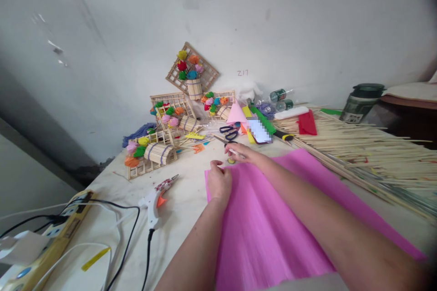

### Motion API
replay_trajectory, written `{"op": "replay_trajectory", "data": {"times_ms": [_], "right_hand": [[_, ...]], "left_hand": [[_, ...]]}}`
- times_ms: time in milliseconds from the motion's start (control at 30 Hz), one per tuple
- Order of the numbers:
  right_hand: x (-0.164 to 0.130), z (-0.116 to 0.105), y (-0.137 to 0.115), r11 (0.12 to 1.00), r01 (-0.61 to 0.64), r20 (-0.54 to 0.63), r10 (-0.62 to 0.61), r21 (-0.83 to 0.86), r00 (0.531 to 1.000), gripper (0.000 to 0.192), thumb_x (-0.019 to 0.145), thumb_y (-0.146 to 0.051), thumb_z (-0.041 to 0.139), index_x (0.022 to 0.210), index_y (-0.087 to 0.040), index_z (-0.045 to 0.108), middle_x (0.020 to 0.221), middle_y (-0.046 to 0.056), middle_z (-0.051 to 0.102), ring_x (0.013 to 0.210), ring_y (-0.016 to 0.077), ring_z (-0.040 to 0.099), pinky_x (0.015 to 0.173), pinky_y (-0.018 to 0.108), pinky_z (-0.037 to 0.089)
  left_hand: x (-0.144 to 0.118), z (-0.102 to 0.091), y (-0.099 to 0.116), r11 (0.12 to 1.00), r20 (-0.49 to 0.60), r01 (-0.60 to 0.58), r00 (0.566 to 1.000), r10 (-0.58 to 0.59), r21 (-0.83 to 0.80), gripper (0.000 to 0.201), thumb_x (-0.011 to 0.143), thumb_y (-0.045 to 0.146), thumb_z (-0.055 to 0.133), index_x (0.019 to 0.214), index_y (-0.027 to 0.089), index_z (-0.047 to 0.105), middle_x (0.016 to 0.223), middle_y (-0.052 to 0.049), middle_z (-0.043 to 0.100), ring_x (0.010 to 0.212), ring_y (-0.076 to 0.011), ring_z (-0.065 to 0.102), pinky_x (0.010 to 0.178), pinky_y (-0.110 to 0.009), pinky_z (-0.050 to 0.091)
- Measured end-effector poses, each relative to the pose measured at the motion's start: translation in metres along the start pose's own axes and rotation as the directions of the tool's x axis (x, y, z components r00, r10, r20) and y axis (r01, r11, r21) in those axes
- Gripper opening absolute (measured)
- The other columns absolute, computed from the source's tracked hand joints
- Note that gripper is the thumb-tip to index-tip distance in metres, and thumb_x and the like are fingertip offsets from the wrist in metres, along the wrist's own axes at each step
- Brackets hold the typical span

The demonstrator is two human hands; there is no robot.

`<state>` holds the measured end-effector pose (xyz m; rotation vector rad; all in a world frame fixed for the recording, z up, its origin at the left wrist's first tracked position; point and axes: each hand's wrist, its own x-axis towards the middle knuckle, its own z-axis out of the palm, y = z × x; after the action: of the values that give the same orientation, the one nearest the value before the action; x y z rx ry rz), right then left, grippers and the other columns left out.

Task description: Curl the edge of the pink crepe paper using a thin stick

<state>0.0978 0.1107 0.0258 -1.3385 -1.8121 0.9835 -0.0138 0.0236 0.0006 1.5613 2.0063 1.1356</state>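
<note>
A large sheet of bright pink crepe paper (259, 223) spreads over the table under both my forearms, its right part running beneath my right arm. My left hand (220, 183) is closed at the paper's far left corner, fingers curled over its edge. Just beyond it, my right hand (241, 152) pinches a slim white stick-like thing (236, 153), perhaps a pen; its exact kind is unclear. Dark-handled scissors (229, 133) lie just past my right fingers. Below those fingers sits a small yellow-green round thing (231, 161).
At left lie a white glue gun (150, 204) with its cord and a power strip (64, 236). Stick lattices with paper flowers (160, 152) stand behind. Many thin wooden sticks (368, 154) cover the right side, near a dark bottle (362, 102). A utility knife (284, 135) lies beyond the paper.
</note>
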Motion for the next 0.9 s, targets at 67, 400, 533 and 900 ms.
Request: {"op": "replay_trajectory", "data": {"times_ms": [67, 400, 533, 900], "right_hand": [[0.000, 0.002, -0.001, 0.995, -0.070, 0.066, 0.065, 0.068, 0.996, 0.009, 0.066, -0.021, 0.051, 0.069, -0.016, 0.059, 0.059, -0.002, 0.057, 0.050, 0.0078, 0.051, 0.048, 0.017, 0.039], [0.011, 0.011, 0.012, 0.919, -0.230, 0.177, 0.181, 0.319, 0.968, 0.006, 0.066, -0.022, 0.047, 0.063, -0.017, 0.049, 0.046, -0.006, 0.043, 0.040, 0.0064, 0.038, 0.039, 0.018, 0.028], [0.005, 0.006, 0.018, 0.992, -0.037, 0.114, 0.023, 0.119, 0.993, 0.008, 0.069, -0.020, 0.046, 0.070, -0.017, 0.054, 0.051, -0.003, 0.047, 0.048, 0.0088, 0.044, 0.045, 0.019, 0.032], [-0.013, -0.042, 0.006, 0.901, 0.413, 0.116, -0.399, -0.136, 0.909, 0.015, 0.068, -0.017, 0.049, 0.082, -0.017, 0.054, 0.071, -0.001, 0.055, 0.065, 0.0119, 0.050, 0.059, 0.021, 0.036]], "left_hand": [[-0.001, 0.000, 0.002, 0.999, 0.008, -0.029, 1.000, 0.028, 0.044, 0.022, 0.072, 0.016, 0.045, 0.093, 0.020, 0.045, 0.062, 0.001, 0.059, 0.063, -0.0169, 0.058, 0.055, -0.024, 0.037], [-0.003, 0.002, 0.004, 0.983, 0.024, -0.093, 0.996, 0.090, 0.157, 0.022, 0.073, 0.017, 0.045, 0.095, 0.021, 0.046, 0.062, 0.000, 0.061, 0.064, -0.0188, 0.059, 0.054, -0.025, 0.035], [-0.004, 0.004, 0.004, 0.977, 0.027, -0.124, 0.992, 0.121, 0.176, 0.023, 0.074, 0.017, 0.044, 0.096, 0.021, 0.047, 0.062, 0.000, 0.061, 0.063, -0.0177, 0.059, 0.054, -0.025, 0.035], [-0.008, 0.003, 0.008, 0.890, 0.100, -0.210, 0.978, 0.185, 0.404, 0.022, 0.079, 0.035, 0.045, 0.098, 0.022, 0.047, 0.081, -0.003, 0.064, 0.075, -0.0188, 0.060, 0.060, -0.026, 0.037]]}}
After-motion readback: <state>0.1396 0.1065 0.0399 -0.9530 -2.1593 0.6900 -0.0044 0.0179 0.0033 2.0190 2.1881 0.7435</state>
